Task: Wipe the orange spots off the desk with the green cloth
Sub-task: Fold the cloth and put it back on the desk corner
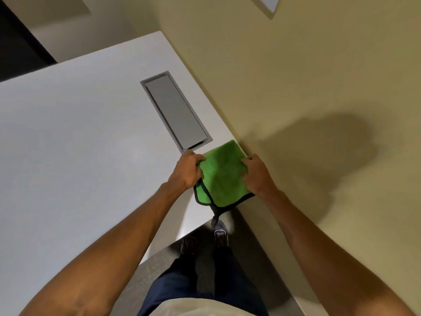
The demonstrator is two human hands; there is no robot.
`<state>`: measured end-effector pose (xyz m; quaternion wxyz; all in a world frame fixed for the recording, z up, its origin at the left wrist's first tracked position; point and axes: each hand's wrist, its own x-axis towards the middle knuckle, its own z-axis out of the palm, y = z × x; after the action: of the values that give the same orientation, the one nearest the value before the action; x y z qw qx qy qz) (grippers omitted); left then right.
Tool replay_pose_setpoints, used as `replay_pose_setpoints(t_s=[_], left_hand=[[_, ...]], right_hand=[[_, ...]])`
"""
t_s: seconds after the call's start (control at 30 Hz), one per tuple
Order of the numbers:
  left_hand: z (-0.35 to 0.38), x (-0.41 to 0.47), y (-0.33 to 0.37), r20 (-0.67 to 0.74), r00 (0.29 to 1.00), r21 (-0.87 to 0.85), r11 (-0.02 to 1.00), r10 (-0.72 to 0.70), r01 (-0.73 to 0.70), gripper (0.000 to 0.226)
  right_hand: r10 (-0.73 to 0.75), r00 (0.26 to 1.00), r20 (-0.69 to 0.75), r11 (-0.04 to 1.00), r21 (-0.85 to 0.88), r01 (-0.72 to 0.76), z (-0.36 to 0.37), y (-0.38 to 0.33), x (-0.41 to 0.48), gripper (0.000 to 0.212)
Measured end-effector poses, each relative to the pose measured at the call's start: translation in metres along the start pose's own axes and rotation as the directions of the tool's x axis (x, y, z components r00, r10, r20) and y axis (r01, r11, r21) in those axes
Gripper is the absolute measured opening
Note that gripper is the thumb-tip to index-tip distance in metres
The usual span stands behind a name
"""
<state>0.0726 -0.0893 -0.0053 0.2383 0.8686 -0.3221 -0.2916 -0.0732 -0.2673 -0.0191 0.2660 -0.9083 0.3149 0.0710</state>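
Green microfibre, edged in black: the green cloth (222,176) lies folded on the near right corner of the white desk (79,144), hard against the yellowish wall (296,76). I have both hands on it. My left hand (185,171) grips the cloth's left edge, fingers curled over the fabric near its upper left corner, so the cloth sits just to the right of that hand. My right hand (257,174) pinches the right edge, thumb and fingers closed on the fabric, with the cloth lying to its left. The cloth spans the gap between the two hands. Its lower corner overhangs the desk edge, and a black loop dangles from it. A grey cable hatch (175,110) sits flush in the desk just beyond the left hand. I cannot make out any orange spots from this view.
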Motion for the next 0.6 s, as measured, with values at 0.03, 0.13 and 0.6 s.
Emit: replay_pose_setpoints(t_s=[0.03,0.13,0.6], left_hand=[[0.003,0.005,0.0,0.001,1.0,0.002,1.0,-0.019,0.019,0.047],[0.014,0.018,-0.001,0.007,0.998,-0.003,0.998,-0.061,0.061,0.048],[0.041,0.044,-0.022,-0.009,0.992,0.119,0.985,-0.125,0.125,0.055]], right_hand=[[-0.017,1.0,0.012,1.0,-0.002,0.017,0.001,0.004,0.007,0.042],[-0.039,0.998,0.039,0.999,-0.012,0.039,0.003,0.015,0.022,0.042],[-0.145,0.983,0.114,0.984,-0.084,0.155,0.021,0.041,0.06,0.041]])
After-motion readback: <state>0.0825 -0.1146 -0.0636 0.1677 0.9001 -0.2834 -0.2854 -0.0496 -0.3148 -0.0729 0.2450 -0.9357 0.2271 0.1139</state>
